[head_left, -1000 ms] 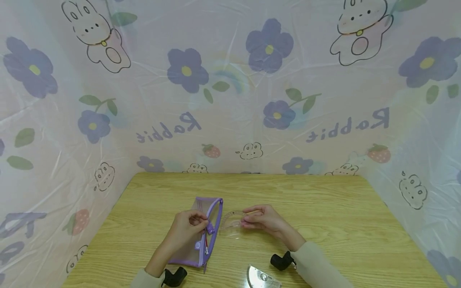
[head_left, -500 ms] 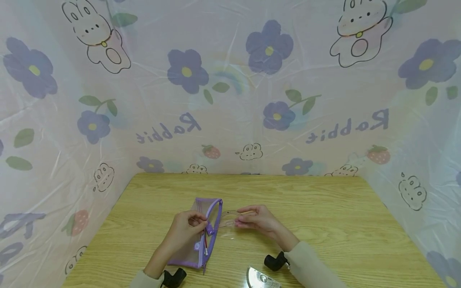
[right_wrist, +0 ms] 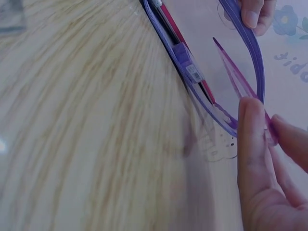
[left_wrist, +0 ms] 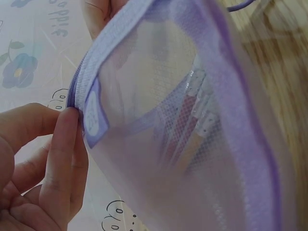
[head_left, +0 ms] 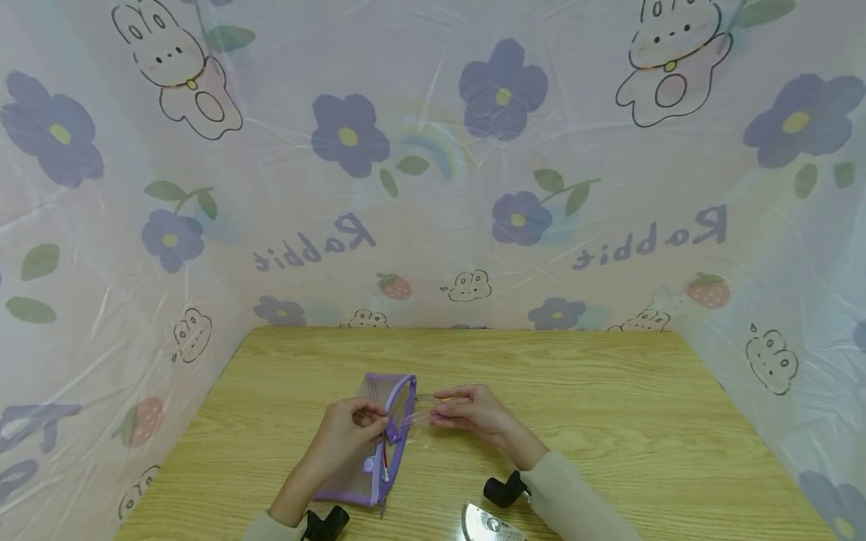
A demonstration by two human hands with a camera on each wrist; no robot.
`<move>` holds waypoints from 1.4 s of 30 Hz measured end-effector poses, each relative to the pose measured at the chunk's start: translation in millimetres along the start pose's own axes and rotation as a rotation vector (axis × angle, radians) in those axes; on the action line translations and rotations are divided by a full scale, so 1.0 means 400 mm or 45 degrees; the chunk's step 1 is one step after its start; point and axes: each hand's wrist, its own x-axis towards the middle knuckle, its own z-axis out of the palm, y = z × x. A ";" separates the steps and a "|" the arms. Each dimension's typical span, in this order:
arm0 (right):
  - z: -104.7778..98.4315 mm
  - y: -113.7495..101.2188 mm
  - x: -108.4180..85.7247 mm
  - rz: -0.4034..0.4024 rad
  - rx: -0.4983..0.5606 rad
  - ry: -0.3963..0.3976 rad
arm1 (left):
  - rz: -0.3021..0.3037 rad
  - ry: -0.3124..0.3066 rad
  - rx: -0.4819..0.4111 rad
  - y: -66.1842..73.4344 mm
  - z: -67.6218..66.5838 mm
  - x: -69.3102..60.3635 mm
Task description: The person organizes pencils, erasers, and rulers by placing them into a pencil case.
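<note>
A purple mesh pencil case (head_left: 348, 481) stands with its zipped mouth spread apart. My left hand (head_left: 346, 432) pinches its zipper edge between thumb and fingers, as the left wrist view shows. Pencils (left_wrist: 185, 120) lie inside, seen through the mesh. A small purple block with a white label (right_wrist: 188, 63) also sits inside. My right hand (head_left: 476, 415) pinches a clear, pink-tinted protractor (right_wrist: 240, 79) between thumb and fingers. In the right wrist view its far end lies between the two zipper edges of the mouth.
A clear fan-shaped measuring piece (head_left: 490, 524) lies on the wooden table (head_left: 609, 406) at the front edge of view. Black wrist cameras (head_left: 504, 490) sit at both wrists. A printed rabbit-and-flower curtain (head_left: 433, 188) surrounds the table on the back and sides.
My right hand has moved left with the protractor, bringing its end from beside the pencil case to the case's mouth. My left hand has stayed on the zipper edge.
</note>
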 end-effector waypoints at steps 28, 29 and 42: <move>0.061 0.029 0.057 -0.010 -0.048 -0.066 | 0.022 -0.010 -0.028 0.003 -0.004 -0.003; 0.063 0.029 0.058 -0.010 -0.047 -0.069 | 0.025 -0.009 -0.028 0.003 -0.004 -0.003; 0.085 0.031 0.072 -0.005 -0.064 -0.089 | 0.043 -0.011 -0.012 -0.005 -0.002 -0.002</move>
